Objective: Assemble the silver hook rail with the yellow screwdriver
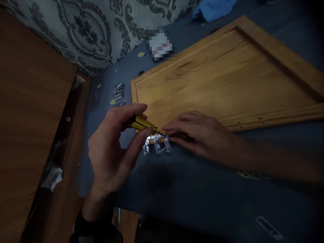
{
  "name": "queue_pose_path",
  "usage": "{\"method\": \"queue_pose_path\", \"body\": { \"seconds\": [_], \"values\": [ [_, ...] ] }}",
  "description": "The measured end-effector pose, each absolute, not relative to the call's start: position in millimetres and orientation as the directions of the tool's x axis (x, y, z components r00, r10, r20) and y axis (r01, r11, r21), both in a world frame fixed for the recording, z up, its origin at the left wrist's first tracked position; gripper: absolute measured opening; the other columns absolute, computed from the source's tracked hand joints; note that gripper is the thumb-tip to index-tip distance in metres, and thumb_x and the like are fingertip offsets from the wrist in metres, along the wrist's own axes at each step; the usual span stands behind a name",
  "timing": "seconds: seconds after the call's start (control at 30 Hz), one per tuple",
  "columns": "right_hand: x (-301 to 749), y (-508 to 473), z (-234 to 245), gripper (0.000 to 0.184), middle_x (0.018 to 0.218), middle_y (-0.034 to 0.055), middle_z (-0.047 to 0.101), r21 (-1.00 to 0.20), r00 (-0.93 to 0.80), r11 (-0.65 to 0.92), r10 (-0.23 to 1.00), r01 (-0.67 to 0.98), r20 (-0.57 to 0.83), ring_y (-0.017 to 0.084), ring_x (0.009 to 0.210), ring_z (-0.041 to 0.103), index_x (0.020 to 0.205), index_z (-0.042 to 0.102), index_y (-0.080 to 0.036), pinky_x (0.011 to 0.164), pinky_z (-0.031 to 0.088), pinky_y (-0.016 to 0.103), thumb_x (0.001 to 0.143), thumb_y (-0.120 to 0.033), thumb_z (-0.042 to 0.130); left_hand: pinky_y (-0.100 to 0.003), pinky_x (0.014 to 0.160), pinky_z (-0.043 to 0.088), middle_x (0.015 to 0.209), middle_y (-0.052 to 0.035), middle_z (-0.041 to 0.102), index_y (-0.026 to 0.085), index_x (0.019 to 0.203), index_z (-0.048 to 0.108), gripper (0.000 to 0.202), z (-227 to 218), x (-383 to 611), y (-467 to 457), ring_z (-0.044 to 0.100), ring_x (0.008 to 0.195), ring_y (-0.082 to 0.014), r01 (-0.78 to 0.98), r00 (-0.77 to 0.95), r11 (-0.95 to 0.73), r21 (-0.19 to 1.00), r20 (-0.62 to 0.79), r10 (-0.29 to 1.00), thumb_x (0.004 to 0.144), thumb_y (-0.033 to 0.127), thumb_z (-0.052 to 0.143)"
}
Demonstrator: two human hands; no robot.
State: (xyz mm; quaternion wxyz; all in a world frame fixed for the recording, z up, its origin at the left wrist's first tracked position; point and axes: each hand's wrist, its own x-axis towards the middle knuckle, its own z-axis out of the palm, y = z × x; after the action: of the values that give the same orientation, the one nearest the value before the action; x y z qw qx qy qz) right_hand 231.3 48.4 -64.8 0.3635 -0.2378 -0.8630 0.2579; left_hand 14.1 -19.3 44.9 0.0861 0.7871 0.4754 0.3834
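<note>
My left hand (111,145) is closed around the yellow and black handle of a screwdriver (141,124), thumb below and fingers above. The shaft slants down to the right, its tip at a shiny metal fitting (157,141) with three short arms, at the near left edge of a wooden cabinet door (187,81). A bright light falls on that fitting. By the tip, the fingers of my right hand (199,133) are pressed together against the fitting's right end. What they pinch, if anything, is hidden.
Several loose metal fittings (118,92) lie on the dark blue surface (192,192) beyond my left hand. A blurred white box (160,45) and a blue cloth (214,9) are behind the door. A brown wooden panel (32,87) stands at left. Bottom right lies a small flat packet (269,227).
</note>
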Motion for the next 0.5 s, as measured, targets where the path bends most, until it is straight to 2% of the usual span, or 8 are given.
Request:
{"method": "queue_pose_path", "body": {
  "seconds": [0.17,0.37,0.5],
  "values": [
    [231.6,49.1,-63.5,0.02,0.099,0.0077,0.076,-0.641,-0.635,0.729,0.617,0.24,0.465,0.026,0.093,0.072,0.116,0.073,-0.025,0.08,0.057,0.04,0.105,-0.028,0.056,-0.041,0.085,0.067,0.119,0.0008,0.077,0.039,0.137,0.069,0.049,42.6,15.9,-19.8,0.076,0.103,-0.0226,0.689,0.223,-0.549,0.473,0.582,0.782,0.096,0.015,0.08],
    [232.2,50.0,-64.7,0.021,0.102,0.0079,0.077,-0.633,-0.629,0.74,0.607,0.226,0.486,0.026,0.094,0.073,0.117,0.073,-0.025,0.082,0.056,0.04,0.106,-0.027,0.056,-0.04,0.086,0.066,0.117,0.0002,0.076,0.036,0.138,0.068,0.046,41.6,16.7,-19.4,0.077,0.101,-0.022,0.726,0.256,-0.57,0.384,0.619,0.743,0.097,0.021,0.082],
    [232.1,49.1,-65.4,0.021,0.101,0.0078,0.076,-0.64,-0.628,0.736,0.609,0.221,0.484,0.026,0.095,0.073,0.116,0.074,-0.025,0.081,0.056,0.039,0.105,-0.027,0.057,-0.04,0.087,0.068,0.119,0.0005,0.076,0.036,0.138,0.068,0.045,38.6,16.5,-19.3,0.078,0.095,-0.0203,0.746,0.239,-0.556,0.367,0.631,0.738,0.098,0.022,0.081]
  ]
}}
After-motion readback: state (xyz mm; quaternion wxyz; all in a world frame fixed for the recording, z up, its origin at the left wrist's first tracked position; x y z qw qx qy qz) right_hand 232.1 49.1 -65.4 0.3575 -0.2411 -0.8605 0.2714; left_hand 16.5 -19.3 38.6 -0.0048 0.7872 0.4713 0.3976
